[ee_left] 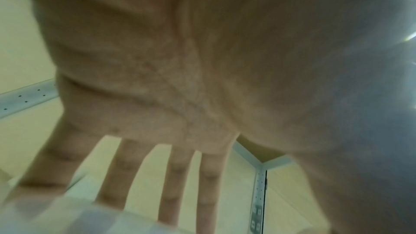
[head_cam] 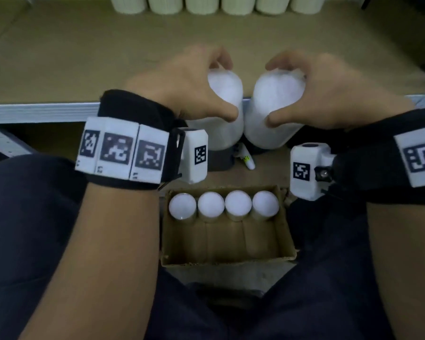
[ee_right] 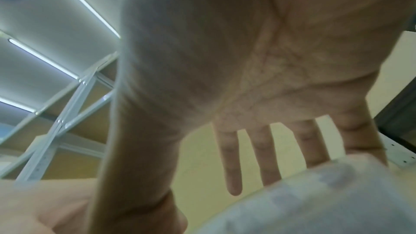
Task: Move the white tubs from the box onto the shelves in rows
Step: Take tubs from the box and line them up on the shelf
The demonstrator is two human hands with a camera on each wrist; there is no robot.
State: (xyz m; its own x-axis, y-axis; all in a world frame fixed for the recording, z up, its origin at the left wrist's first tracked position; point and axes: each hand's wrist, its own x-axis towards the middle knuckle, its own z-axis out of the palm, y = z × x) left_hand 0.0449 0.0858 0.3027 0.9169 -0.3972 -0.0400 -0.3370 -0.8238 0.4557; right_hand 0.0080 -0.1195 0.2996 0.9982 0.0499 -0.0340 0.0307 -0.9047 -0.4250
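Note:
In the head view each hand grips a white tub from above, side by side over the shelf's front edge. My left hand [head_cam: 225,88] curls round the top of the left tub [head_cam: 219,128]. My right hand [head_cam: 276,92] curls round the top of the right tub [head_cam: 272,123]. The two tubs almost touch. Below them the open cardboard box [head_cam: 287,231] holds several white tubs [head_cam: 223,204] in one row along its far side. In the left wrist view the held tub [ee_left: 56,218] is a blur under the fingertips. In the right wrist view the other held tub [ee_right: 315,202] fills the lower right.
A row of white tubs [head_cam: 219,4] stands at the back of the brown shelf board [head_cam: 84,57]. The shelf's pale metal front rail [head_cam: 35,111] runs across below it. A small white tube [head_cam: 247,159] lies on the floor. My dark-trousered knees [head_cam: 30,204] flank the box.

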